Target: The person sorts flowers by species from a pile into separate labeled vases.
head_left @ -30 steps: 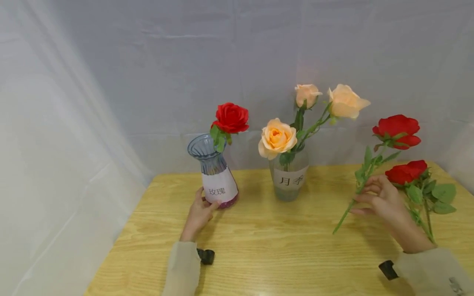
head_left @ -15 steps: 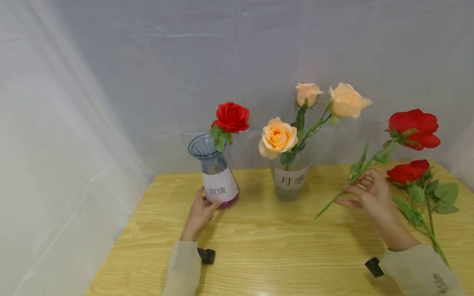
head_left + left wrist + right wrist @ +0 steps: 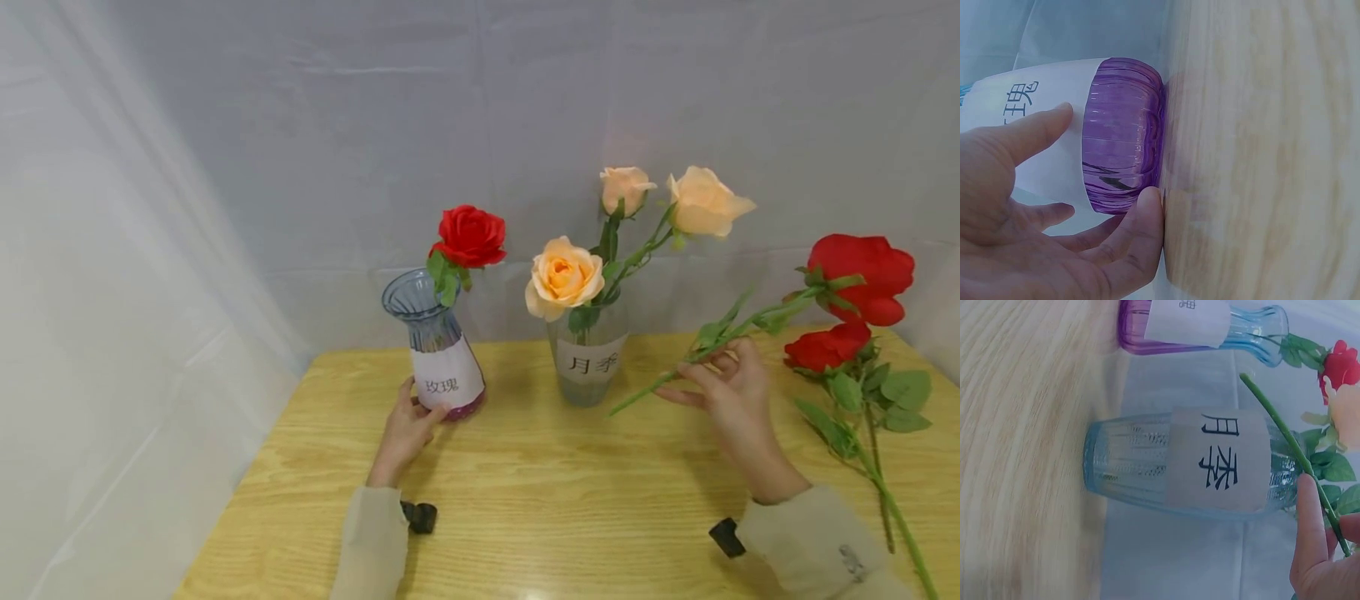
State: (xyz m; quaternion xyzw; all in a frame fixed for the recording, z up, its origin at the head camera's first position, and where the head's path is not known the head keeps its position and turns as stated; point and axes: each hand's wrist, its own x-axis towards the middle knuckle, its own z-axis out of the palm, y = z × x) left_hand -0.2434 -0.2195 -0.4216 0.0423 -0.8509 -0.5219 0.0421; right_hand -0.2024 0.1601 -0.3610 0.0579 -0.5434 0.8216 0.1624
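My left hand [image 3: 401, 437] holds the lower part of a blue and purple glass vase [image 3: 431, 333] that stands on the table. In the left wrist view its thumb lies on the white label and the fingers bend round the purple base [image 3: 1119, 137]. One red rose [image 3: 471, 237] leans out of this vase's mouth. My right hand [image 3: 731, 404] pinches the green stem of another red rose [image 3: 862, 275], bloom to the right and cut end pointing lower left. In the right wrist view that stem [image 3: 1279, 422] crosses in front of a clear labelled vase [image 3: 1129, 456].
The clear vase, with several peach-coloured roses [image 3: 562, 277], stands at the table's middle back. Red flowers [image 3: 828, 347] with green leaves and long stems lie at the right of the wooden table [image 3: 525, 517]. A pale sheet [image 3: 375, 167] hangs behind.
My right hand has moved left with the red rose, whose stem has tilted from steep to nearly flat. The left hand and its vase have stayed in place.
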